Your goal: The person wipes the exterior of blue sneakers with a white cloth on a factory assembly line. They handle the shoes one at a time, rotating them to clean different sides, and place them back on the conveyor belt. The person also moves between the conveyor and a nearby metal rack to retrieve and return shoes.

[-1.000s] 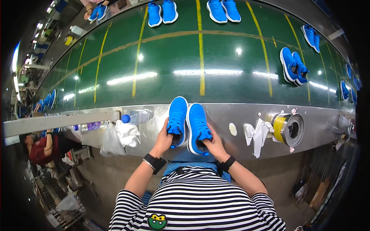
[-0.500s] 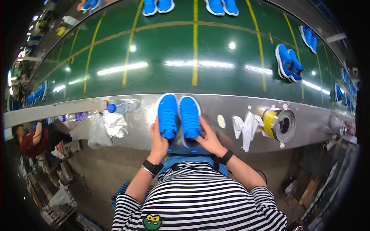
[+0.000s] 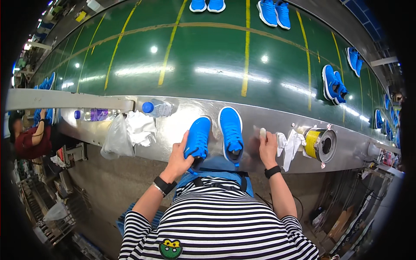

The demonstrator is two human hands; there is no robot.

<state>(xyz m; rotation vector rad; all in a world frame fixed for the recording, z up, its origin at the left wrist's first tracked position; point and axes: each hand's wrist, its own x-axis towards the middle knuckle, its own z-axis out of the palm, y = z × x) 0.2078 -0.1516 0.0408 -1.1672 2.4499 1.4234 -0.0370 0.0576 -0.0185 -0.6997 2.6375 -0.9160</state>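
Two blue sneakers with white soles rest side by side on the metal ledge in front of me, toes pointing away. My left hand (image 3: 178, 159) is closed around the heel end of the left sneaker (image 3: 199, 135), which tilts slightly. Beside it the right sneaker (image 3: 231, 130) stands untouched. Over the ledge to its right, my right hand (image 3: 268, 148) pinches a small off-white oval piece (image 3: 262, 133) between thumb and fingers. What the piece is made of I cannot tell.
Right of my hand are crumpled white cloths (image 3: 293, 146) and a yellow-labelled can (image 3: 320, 144). To the left lie a blue-capped bottle (image 3: 157, 108), white cloth (image 3: 141, 128) and a plastic bag (image 3: 116, 138). Beyond runs a green belt (image 3: 208, 52) with more blue sneakers. Another person (image 3: 32, 135) works far left.
My right hand has let go of the right sneaker and moved right, picking the off-white piece up off the ledge. The two sneakers stand farther apart. The view has shifted.
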